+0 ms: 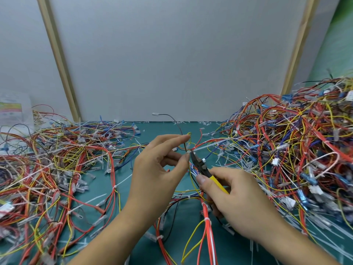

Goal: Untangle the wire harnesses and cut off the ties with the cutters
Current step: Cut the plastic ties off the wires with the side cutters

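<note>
A person's two bare hands work over a green mat (95, 185) crowded with coloured wiring. Near the middle of the mat, the left hand (158, 169) pinches a small wire harness (191, 169) between thumb and fingertips and holds it off the surface, with one finger stretched out above the pinch. The right hand (236, 196) is wrapped round the yellow handles of a pair of cutters (203, 168), whose dark nose points up and left and meets the bundle right beside the left thumb, at a white tie (208, 145) whose long tail trails off to the right. Whether the blades have closed on the tie is too small to tell. The harness looks light and floppy: thin red, yellow, blue and white wires that sag and loop below the grip, likely to snag on neighbouring strands if pulled. The safest hold seems to be just beside the tie, where the wires are bunched tight and stiffest, keeping the plastic clear of the insulation, which would nick easily. A tall heap of tangled harnesses (298, 150) fills the right side of the mat, and a flatter spread (57, 159) covers the left side. Snipped white tie scraps (191, 123) lie along the far edge.
</note>
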